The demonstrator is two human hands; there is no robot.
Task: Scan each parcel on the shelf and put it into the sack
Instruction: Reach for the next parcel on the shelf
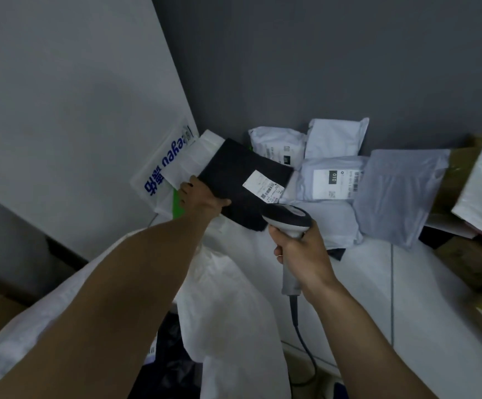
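Note:
My left hand (202, 195) grips the left edge of a flat black parcel (239, 174) with a white label (263, 187) facing up, held above the shelf. My right hand (300, 249) holds a grey handheld scanner (287, 218), its head pointing at that label from just below. Several white and grey parcels (331, 180) lie on the white shelf (377, 277) behind and to the right. The white sack (228, 306) hangs open below my arms, with dark parcels inside at the bottom.
A white bag with blue print (165, 168) leans against the white side panel at left. Brown cardboard boxes (464, 174) stand at the right edge. The scanner cable (303, 341) trails down over the shelf front. A dark grey wall backs the shelf.

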